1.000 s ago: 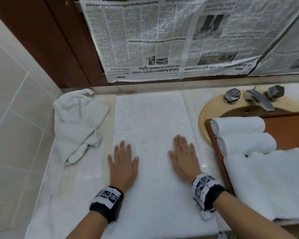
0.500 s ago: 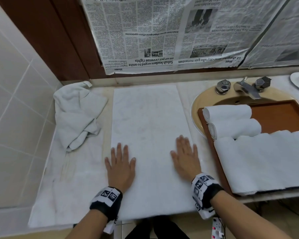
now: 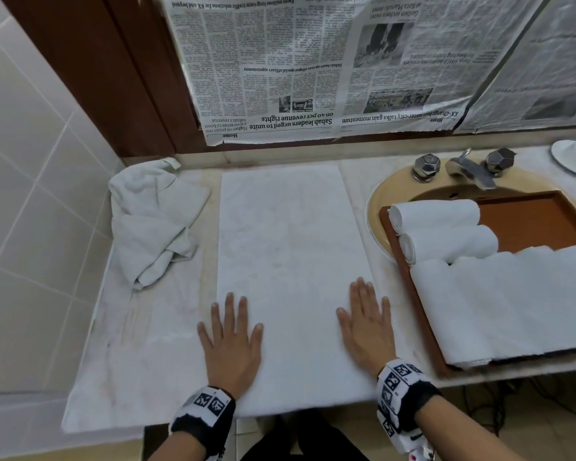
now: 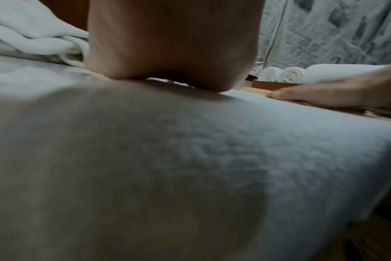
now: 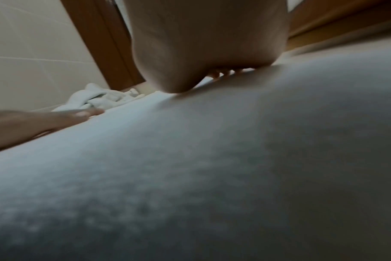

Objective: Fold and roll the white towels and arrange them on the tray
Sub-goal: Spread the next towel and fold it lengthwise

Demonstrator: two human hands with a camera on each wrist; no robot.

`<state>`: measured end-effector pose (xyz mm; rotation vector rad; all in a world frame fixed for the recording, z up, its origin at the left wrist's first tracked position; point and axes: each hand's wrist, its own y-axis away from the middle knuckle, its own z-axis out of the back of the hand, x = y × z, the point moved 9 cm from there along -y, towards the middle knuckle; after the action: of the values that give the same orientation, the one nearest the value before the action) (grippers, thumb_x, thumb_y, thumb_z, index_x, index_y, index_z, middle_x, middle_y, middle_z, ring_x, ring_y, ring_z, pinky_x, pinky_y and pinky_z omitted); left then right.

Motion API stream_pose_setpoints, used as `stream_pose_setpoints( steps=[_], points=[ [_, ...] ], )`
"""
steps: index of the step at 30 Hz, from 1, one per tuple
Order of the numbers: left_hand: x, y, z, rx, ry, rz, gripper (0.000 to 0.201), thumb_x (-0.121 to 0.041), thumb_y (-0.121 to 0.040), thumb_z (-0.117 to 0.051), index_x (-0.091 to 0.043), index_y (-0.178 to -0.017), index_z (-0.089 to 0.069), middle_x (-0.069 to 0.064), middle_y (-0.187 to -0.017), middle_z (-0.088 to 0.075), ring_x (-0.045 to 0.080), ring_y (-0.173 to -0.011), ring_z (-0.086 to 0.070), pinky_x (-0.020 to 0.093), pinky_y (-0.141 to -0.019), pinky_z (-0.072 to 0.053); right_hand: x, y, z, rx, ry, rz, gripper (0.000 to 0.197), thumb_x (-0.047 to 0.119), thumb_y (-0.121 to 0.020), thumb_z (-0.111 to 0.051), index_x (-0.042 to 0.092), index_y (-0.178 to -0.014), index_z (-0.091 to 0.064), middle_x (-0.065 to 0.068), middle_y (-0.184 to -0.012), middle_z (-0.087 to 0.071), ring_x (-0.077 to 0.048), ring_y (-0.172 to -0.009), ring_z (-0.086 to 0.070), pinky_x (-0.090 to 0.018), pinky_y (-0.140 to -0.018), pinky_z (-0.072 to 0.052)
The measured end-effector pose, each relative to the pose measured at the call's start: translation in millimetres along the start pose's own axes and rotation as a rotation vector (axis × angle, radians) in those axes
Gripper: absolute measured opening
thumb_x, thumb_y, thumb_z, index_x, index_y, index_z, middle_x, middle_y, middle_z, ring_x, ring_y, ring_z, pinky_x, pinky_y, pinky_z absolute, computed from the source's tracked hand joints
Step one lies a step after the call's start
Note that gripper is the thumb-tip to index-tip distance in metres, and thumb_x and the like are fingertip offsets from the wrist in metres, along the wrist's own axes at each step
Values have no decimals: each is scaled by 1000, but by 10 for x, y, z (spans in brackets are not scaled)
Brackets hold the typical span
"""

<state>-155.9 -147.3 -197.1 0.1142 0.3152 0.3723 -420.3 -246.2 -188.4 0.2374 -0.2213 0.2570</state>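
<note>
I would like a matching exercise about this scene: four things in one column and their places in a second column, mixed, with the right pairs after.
Things:
1. flat towel
2. crumpled towel
3. rolled towels
4. tap

Places:
A. behind the sink, between two knobs
B. on the brown tray
C. under both hands, left hand and right hand
D. at the counter's left end, near the tiled wall

Pairs: 1-C, 2-D, 3-B, 4-A
</note>
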Motion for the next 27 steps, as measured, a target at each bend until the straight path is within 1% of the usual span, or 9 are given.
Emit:
stream_pose_setpoints(
  steps=[3,5,11,12,14,17,21,25,27],
  points=[
    [-326,49,-79,2,-1,-113,65,-57,-101,-17,-30,-160,-10,-7,-168,0,22,-154,1,56,-120,4,524,-17,-65,12,-25,194,66,51,-100,-7,20,-158,3,7,-163,14,-12,-151,16,-44,-120,10],
    [-437,48,-133,4,-18,-140,65,-57,-101,-18,-29,-160,-11,-6,-168,-2,21,-154,-3,57,-120,-1,665,-58,-168,45,-24,233,65,52,-101,-8,23,-158,5,10,-163,17,-10,-150,17,-44,-120,12],
    [-17,-29,73,-7,-16,-26,70,-59,-98,-20,-24,-157,-26,-3,-166,-16,19,-152,-16,55,-119,-9,149,-221,-34,46,9,37,74,59,-93,6,23,-157,10,9,-162,20,-9,-149,21,-40,-120,14],
    [14,-108,159,-17,-14,-20,70,-58,-96,-23,-21,-153,-34,-1,-163,-25,21,-149,-25,57,-117,-13,44,-262,53,38,-16,-20,77,58,-91,5,20,-158,6,6,-164,15,-10,-150,16,-40,-121,11],
    [-49,-369,348,-46,-4,-28,67,-56,-91,-29,-16,-141,-51,4,-152,-45,27,-137,-43,60,-111,-26,-128,-374,260,-44,-62,-120,78,54,-92,-8,12,-157,-17,-3,-166,-12,-18,-152,-10,-42,-121,-10],
    [-446,-988,575,-78,56,-99,67,-53,-87,-30,-10,-126,-63,11,-134,-60,34,-114,-60,53,-95,-46,-246,-625,502,-112,-85,-195,59,41,-95,-38,6,-143,-43,-12,-147,-44,-31,-134,-41,-45,-108,-34],
    [-1340,-1979,532,33,137,-224,78,-61,-84,-23,-10,-130,-59,13,-131,-58,36,-114,-56,46,-92,-49,-233,-1084,644,-95,-129,-235,31,20,-97,-51,3,-122,-54,-17,-126,-52,-35,-118,-48,-43,-96,-42],
    [-2118,-2753,386,104,229,-257,46,-46,-97,-52,-10,-124,-57,11,-124,-56,30,-114,-54,39,-90,-47,-218,-1479,781,-157,-134,-255,14,10,-88,-65,-1,-97,-66,-19,-103,-61,-38,-98,-62,-41,-76,-51],
    [-2411,-3004,317,131,221,-268,41,-45,-97,-55,-10,-119,-57,8,-118,-57,27,-108,-56,36,-84,-46,-258,-1648,774,-116,-122,-294,16,14,-92,-62,1,-101,-65,-15,-107,-60,-35,-101,-61,-39,-76,-50]
  ],
)
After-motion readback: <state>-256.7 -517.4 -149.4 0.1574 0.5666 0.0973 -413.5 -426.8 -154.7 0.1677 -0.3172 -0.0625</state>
